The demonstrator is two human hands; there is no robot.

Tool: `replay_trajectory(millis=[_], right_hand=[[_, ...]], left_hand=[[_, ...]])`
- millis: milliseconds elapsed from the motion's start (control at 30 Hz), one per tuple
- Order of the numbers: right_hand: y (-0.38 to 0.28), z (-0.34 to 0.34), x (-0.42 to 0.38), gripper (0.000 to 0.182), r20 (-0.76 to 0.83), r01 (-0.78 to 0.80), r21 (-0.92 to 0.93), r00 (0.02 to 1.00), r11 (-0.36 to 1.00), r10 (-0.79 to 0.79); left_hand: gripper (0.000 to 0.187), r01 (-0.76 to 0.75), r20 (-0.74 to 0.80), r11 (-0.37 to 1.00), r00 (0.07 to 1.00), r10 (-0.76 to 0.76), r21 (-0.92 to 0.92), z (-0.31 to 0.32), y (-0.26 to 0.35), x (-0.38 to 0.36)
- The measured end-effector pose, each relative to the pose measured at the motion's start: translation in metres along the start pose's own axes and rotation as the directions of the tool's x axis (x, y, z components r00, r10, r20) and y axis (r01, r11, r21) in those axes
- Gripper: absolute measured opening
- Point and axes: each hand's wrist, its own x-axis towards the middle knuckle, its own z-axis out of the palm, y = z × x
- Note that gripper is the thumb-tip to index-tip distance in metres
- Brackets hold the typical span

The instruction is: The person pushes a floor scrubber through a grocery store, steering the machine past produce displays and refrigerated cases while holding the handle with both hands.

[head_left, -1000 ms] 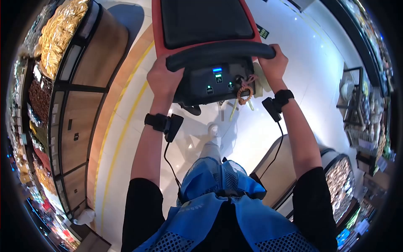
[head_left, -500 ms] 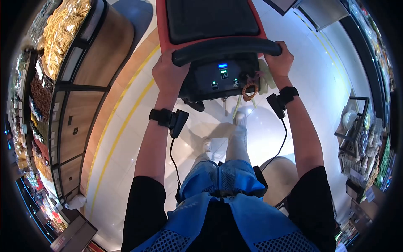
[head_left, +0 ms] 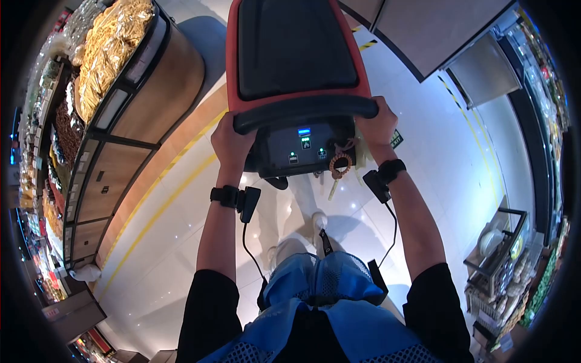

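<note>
A red and black floor-cleaning machine (head_left: pixel 296 54) stands in front of me on the white tiled floor. My left hand (head_left: pixel 230 145) grips the left end of its black handle bar (head_left: pixel 305 111). My right hand (head_left: pixel 376 128) grips the right end of the same bar. Below the bar sits a dark control panel (head_left: pixel 299 148) with a blue light and small green lights. A ring of brown beads (head_left: pixel 340 163) hangs from the panel's right side. Both wrists carry black straps with small devices and cables.
A curved wooden display counter (head_left: pixel 130 109) heaped with packaged goods runs along the left, edged by a yellow floor line (head_left: pixel 163 202). A grey wall or door panel (head_left: pixel 436 30) stands ahead to the right. A rack of goods (head_left: pixel 502 254) is at the right.
The machine and I have moved forward and turned; the grey panels ahead right are nearer and the round display by my right side has dropped out of view. Both hands keep their grip.
</note>
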Motion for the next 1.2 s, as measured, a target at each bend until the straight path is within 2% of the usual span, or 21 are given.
replay_trajectory(millis=[333,400,533,700,833,900,1033,1100,1200], right_hand=[[0.043,0.044,0.105,0.031,0.021,0.067,0.058,0.997,0.996,-0.068],[0.054,0.055,0.130,0.032,0.071,0.025,0.076,0.997,0.997,-0.031],[0.063,0.074,0.174,0.026,0.062,0.068,0.101,0.995,0.993,-0.075],[0.074,0.100,0.222,0.028,0.167,0.016,0.118,0.985,0.993,-0.036],[0.080,0.128,0.257,0.028,0.160,0.044,0.146,0.985,0.988,-0.067],[0.081,0.144,0.281,0.028,0.194,0.016,0.174,0.980,0.985,-0.050],[0.085,0.168,0.305,0.028,0.146,0.081,0.186,0.983,0.979,-0.109],[0.078,0.181,0.325,0.028,0.202,0.022,0.178,0.978,0.984,-0.058],[0.081,0.199,0.348,0.029,0.179,0.070,0.167,0.979,0.983,-0.100]], left_hand=[[0.035,-0.040,-0.092,0.999,0.995,0.040,-0.005,0.070,0.029,0.067],[0.035,0.057,-0.053,0.997,0.997,-0.060,-0.043,0.085,0.039,0.083],[0.034,-0.006,-0.101,1.000,0.995,0.006,0.000,0.111,0.046,0.116],[0.033,0.020,-0.123,0.999,0.992,-0.015,0.038,0.139,0.055,0.155],[0.034,0.026,-0.137,1.000,0.990,-0.028,-0.010,0.160,0.053,0.188],[0.034,0.064,-0.143,0.997,0.988,-0.058,0.037,0.170,0.055,0.210],[0.034,0.066,-0.164,0.998,0.985,-0.062,0.017,0.183,0.055,0.235],[0.035,0.084,-0.150,0.996,0.985,-0.083,-0.005,0.191,0.050,0.256],[0.037,0.067,-0.174,0.998,0.982,-0.070,-0.020,0.208,0.044,0.279]])
